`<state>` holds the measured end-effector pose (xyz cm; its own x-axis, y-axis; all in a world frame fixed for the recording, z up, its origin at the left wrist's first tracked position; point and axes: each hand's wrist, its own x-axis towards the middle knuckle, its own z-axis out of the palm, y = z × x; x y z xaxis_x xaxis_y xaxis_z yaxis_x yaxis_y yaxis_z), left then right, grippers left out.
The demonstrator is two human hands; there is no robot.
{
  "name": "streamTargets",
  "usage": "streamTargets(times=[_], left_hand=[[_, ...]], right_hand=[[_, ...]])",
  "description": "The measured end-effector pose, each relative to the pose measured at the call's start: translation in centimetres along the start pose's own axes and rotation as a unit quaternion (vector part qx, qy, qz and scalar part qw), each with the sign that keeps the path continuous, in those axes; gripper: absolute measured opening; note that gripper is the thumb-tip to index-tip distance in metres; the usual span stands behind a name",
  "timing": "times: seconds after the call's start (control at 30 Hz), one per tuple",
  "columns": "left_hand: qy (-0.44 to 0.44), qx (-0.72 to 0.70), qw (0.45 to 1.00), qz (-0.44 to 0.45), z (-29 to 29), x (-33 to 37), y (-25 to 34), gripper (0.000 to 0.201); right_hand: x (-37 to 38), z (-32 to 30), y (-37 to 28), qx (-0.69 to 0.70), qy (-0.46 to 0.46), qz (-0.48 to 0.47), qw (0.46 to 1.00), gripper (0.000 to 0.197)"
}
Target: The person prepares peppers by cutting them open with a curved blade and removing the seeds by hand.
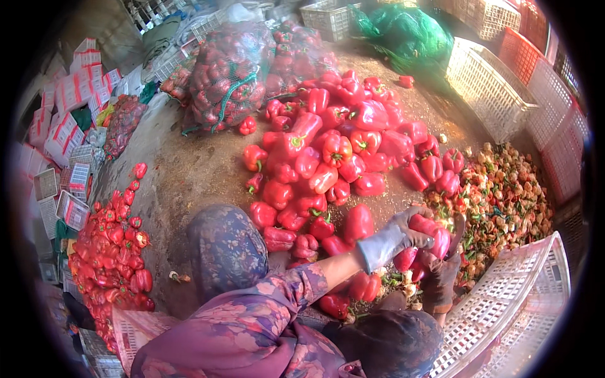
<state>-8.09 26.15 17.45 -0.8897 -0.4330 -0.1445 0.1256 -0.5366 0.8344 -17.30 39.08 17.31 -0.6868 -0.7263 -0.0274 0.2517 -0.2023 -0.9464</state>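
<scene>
My left hand [397,236], in a light grey glove, is closed on a red bell pepper [439,242] in front of my knees. Cupped against the right side of the same pepper is my right hand [441,277], in a dark glove with brownish stains. Whether the right hand also holds a tool is hidden. Just beyond lies a large pile of whole red bell peppers [315,170]. A few loose peppers [365,286] rest beneath my left wrist. To the right spreads a heap of cut pepper cores and stems [504,195].
White plastic crates stand at lower right [504,309] and upper right [488,88]. Filled mesh sacks of peppers [227,79] stand behind the pile, with green netting [409,34] farther back. More red peppers [113,258] lie at left, near stacked cartons [75,88].
</scene>
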Motion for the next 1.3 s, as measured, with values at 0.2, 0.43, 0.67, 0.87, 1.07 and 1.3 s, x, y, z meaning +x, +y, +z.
streamTargets(times=[0.2, 0.43, 0.67, 0.87, 1.07, 1.3], left_hand=[[0.087, -0.23, 0.968, -0.054, -1.6, 0.4, -0.7, 0.036], [0.109, -0.217, 0.97, 0.019, -10.4, 3.2, -2.6, 0.037], [-0.01, -0.109, 0.988, -0.107, -0.8, -0.5, 3.6, 0.031], [-0.055, -0.005, 0.991, -0.12, -0.2, -0.7, 2.5, 0.034], [-0.023, 0.008, 0.989, -0.142, 0.0, -1.4, 1.7, 0.035], [0.074, 0.115, 0.961, -0.24, -1.2, -1.1, 0.0, 0.045]], right_hand=[[-0.6, 1.1, 0.7, -0.022, 0.019, -0.019, 0.999, 0.074], [-2.3, -3.1, -4.3, 0.458, -0.175, -0.06, 0.869, 0.067], [-0.1, 0.7, -4.6, -0.376, 0.009, -0.234, 0.897, 0.064], [2.1, 1.3, -3.0, -0.55, -0.107, -0.101, 0.822, 0.066], [2.6, -1.0, 1.6, -0.084, -0.073, 0.044, 0.993, 0.043], [3.2, -1.1, 5.2, -0.379, 0.183, -0.181, 0.889, 0.037]])
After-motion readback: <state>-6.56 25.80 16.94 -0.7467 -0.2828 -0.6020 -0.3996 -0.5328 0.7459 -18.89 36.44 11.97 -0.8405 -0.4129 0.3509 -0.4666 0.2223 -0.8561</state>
